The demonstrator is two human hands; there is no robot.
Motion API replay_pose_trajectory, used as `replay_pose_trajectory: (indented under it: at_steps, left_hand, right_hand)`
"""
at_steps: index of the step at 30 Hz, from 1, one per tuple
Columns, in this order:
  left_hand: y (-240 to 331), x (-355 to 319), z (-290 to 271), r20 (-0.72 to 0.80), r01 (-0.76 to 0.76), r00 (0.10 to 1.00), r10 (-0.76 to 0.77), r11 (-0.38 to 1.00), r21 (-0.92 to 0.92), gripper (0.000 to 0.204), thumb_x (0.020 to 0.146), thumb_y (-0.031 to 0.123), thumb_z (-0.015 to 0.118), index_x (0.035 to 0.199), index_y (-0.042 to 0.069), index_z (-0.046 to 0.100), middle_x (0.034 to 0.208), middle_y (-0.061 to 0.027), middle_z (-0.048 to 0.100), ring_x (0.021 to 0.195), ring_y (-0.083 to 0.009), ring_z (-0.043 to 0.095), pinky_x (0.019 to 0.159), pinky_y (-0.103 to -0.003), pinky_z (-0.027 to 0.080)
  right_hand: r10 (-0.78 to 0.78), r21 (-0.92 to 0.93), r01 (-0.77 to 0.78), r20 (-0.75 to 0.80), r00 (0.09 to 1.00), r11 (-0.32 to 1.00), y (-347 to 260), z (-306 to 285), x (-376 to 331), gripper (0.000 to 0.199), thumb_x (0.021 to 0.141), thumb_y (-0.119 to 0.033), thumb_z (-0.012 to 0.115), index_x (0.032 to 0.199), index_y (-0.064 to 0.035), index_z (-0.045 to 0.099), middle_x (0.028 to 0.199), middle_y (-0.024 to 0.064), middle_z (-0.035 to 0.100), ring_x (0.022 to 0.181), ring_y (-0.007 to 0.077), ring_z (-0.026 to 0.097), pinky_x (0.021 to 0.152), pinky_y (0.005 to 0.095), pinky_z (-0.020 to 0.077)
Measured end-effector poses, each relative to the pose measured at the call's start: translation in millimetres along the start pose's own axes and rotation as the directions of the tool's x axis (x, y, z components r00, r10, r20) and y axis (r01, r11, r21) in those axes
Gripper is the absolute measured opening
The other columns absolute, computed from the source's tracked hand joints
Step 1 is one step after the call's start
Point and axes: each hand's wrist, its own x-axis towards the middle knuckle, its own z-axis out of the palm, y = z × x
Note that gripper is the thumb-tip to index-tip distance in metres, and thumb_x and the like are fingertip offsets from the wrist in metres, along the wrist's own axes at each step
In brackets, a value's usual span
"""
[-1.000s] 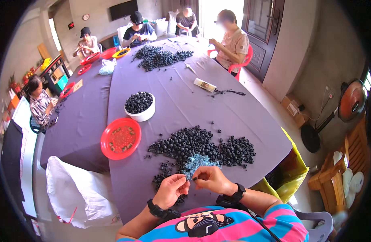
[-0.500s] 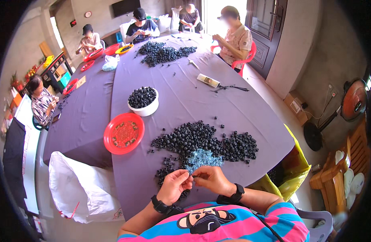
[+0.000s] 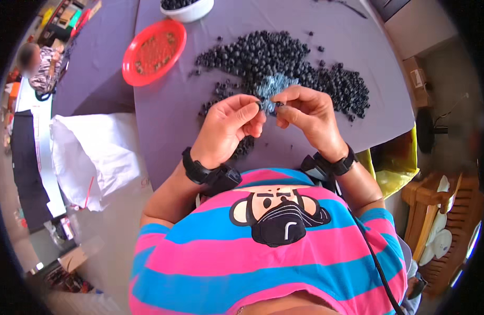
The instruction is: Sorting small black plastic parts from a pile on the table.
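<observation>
Head view shows a small dark bead [image 3: 260, 105] pinched between the thumb and forefinger of your left hand [image 3: 227, 131], held just above the near edge of the purple table [image 3: 326, 31]. Your right hand [image 3: 310, 118] meets it fingertip to fingertip, its thumb and forefinger closed narrowly on something too small to make out, right against the bead. Just behind your fingertips sits a bluish-grey mesh piece [image 3: 276, 86], partly hidden by your right hand; whether you grip it I cannot tell. Around it spreads a broad pile of dark beads [image 3: 284, 58], reaching toward the right edge of the table, with a few strays trailing down under your left hand. Further off to your left a red plate [image 3: 153, 51] lies on the cloth, and beyond it the rim of a white bowl [image 3: 187, 11] of dark beads shows at the top. Below the table's left side rests a white bag [image 3: 95, 157]; a yellow bag [image 3: 394, 163] hangs off the right corner.
</observation>
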Motion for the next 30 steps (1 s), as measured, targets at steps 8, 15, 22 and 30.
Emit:
replay_pose_trajectory:
  at_steps: [8, 15, 22, 30]
  left_hand:
    - [-7.0, 0.0, -11.6, -0.042, 0.066, 0.997, -0.064, 0.997, 0.050, 0.021, 0.093, 0.017, 0.063, 0.107, 0.002, 0.060, 0.087, -0.0084, 0.066, 0.069, -0.0153, 0.060, 0.064, -0.027, 0.050]
    - [-8.4, -7.9, -4.1, -0.051, 0.076, 0.996, -0.070, 0.991, 0.113, 0.019, 0.091, 0.015, 0.066, 0.104, 0.002, 0.061, 0.084, -0.0079, 0.068, 0.068, -0.0133, 0.063, 0.064, -0.025, 0.051]
    - [-8.2, -7.6, -8.3, -0.036, 0.100, 0.995, -0.096, 0.986, 0.130, 0.021, 0.092, 0.017, 0.064, 0.107, 0.002, 0.061, 0.084, -0.0089, 0.066, 0.068, -0.0160, 0.060, 0.064, -0.027, 0.049]
    - [-10.4, -8.9, -12.2, -0.024, 0.135, 0.991, -0.134, 0.988, 0.077, 0.022, 0.094, 0.020, 0.062, 0.107, 0.002, 0.061, 0.082, -0.0082, 0.064, 0.066, -0.0157, 0.059, 0.061, -0.027, 0.047]
  right_hand:
    - [0.160, 0.159, -0.172, 0.083, 0.984, 0.972, 15.1, -7.7, -3.2, 0.011, 0.085, 0.006, 0.064, 0.095, 0.0011, 0.060, 0.090, 0.0081, 0.065, 0.072, 0.0144, 0.067, 0.062, 0.0246, 0.0566]
    - [0.132, 0.239, -0.155, 0.110, 0.985, 0.959, 21.2, -3.6, -10.6, 0.013, 0.085, 0.006, 0.065, 0.096, 0.0023, 0.061, 0.091, 0.0095, 0.064, 0.073, 0.0159, 0.068, 0.065, 0.0258, 0.0577]
    - [0.116, 0.194, -0.133, 0.097, 0.989, 0.972, 22.0, -4.2, -8.9, 0.015, 0.083, 0.007, 0.067, 0.097, 0.0021, 0.061, 0.095, 0.0088, 0.063, 0.076, 0.0150, 0.067, 0.067, 0.0251, 0.0571]
    - [0.131, 0.196, -0.146, 0.090, 0.987, 0.970, 25.1, -2.8, -10.1, 0.015, 0.083, 0.007, 0.066, 0.097, 0.0023, 0.061, 0.095, 0.0086, 0.062, 0.076, 0.0144, 0.066, 0.068, 0.0240, 0.0567]
